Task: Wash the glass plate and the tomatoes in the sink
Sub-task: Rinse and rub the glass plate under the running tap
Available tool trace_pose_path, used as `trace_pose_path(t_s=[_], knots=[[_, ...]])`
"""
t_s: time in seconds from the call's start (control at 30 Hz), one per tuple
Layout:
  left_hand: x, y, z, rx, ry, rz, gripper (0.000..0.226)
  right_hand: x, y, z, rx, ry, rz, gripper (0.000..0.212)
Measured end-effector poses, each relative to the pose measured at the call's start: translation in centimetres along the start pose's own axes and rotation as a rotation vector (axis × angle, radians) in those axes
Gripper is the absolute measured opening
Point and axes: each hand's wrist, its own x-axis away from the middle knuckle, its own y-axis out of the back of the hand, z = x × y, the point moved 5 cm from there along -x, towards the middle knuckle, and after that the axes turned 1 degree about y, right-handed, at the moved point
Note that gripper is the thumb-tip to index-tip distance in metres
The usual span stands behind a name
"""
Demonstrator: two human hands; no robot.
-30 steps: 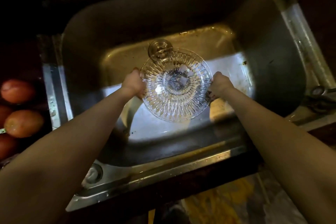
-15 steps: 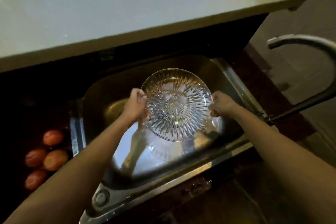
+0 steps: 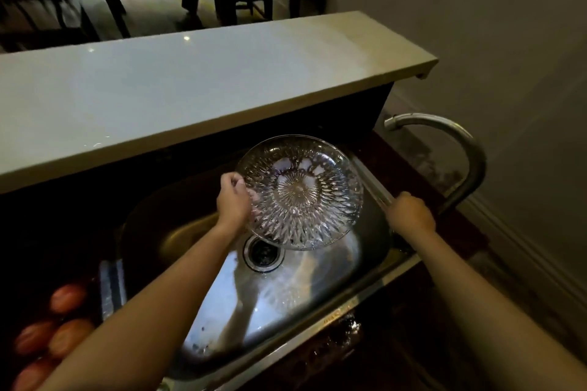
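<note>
A clear cut-glass plate is held tilted above the steel sink, over its back right part. My left hand grips the plate's left rim. My right hand is off the plate, its fingers curled down at the sink's right rim beside the base of the faucet; what lies under the fingers is hidden. Several red-orange tomatoes lie in the dark on the counter left of the sink.
The curved metal faucet spout arches toward the sink's back right corner. The drain sits just below the plate. A pale raised ledge runs behind the sink. Dark table and chairs stand beyond it.
My right hand has let go of the plate and moved right to the sink rim by the faucet. My left hand alone holds the plate, now higher and farther back. The view tilted up.
</note>
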Motion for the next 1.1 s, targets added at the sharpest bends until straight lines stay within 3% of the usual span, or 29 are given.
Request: trace_pose_path(t_s=[0.07,0.13,0.3,0.4,0.7,1.1], knots=[[0.4,-1.0,0.2,0.048,0.027,0.022,0.022,0.2,-1.4,-1.2,-0.047,-0.066,0.050,0.037],[0.6,-2.1,0.4,0.068,0.055,0.039,0.016,0.2,-2.2,-2.0,-0.118,-0.085,0.043,0.034],[1.2,-4.3,0.5,0.078,0.062,0.068,0.012,0.8,-3.5,-3.1,-0.462,-0.008,-0.144,0.029],[1.4,-5.4,0.3,0.092,0.063,0.084,0.010,1.3,-3.9,-3.3,-0.533,0.002,-0.259,0.030],[1.8,-7.1,-0.7,0.139,0.070,0.100,0.011,0.4,-3.2,-3.0,-0.448,0.026,-0.258,0.032],[1.8,-7.8,-0.5,0.083,0.022,0.107,0.013,-0.6,-2.8,-2.5,-0.256,-0.063,-0.110,0.028]])
